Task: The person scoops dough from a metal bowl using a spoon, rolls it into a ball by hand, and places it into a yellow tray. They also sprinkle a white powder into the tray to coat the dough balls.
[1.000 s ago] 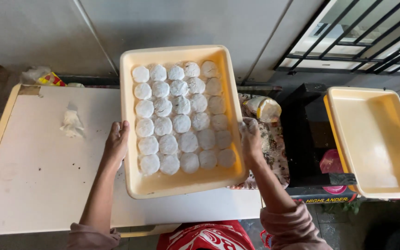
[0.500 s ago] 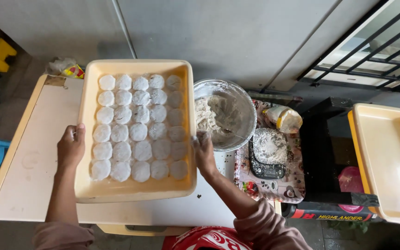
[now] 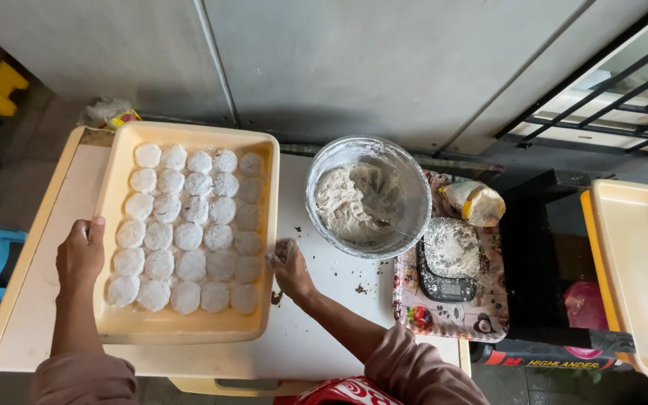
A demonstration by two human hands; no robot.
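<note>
The white table [image 3: 324,337] carries your cream tray [image 3: 189,326], set flat at its left half and filled with rows of floured dough rounds [image 3: 189,236]. Your left hand [image 3: 80,255] grasps the tray's left rim, fingers curled over the edge. Your right hand [image 3: 290,266] rests against the right rim, fingers loosely bent; whether it grips cannot be told. Right of the tray stands a glass bowl [image 3: 369,196] of dough, then a patterned tray [image 3: 451,315] bearing a flour-dusted scale [image 3: 448,262].
</note>
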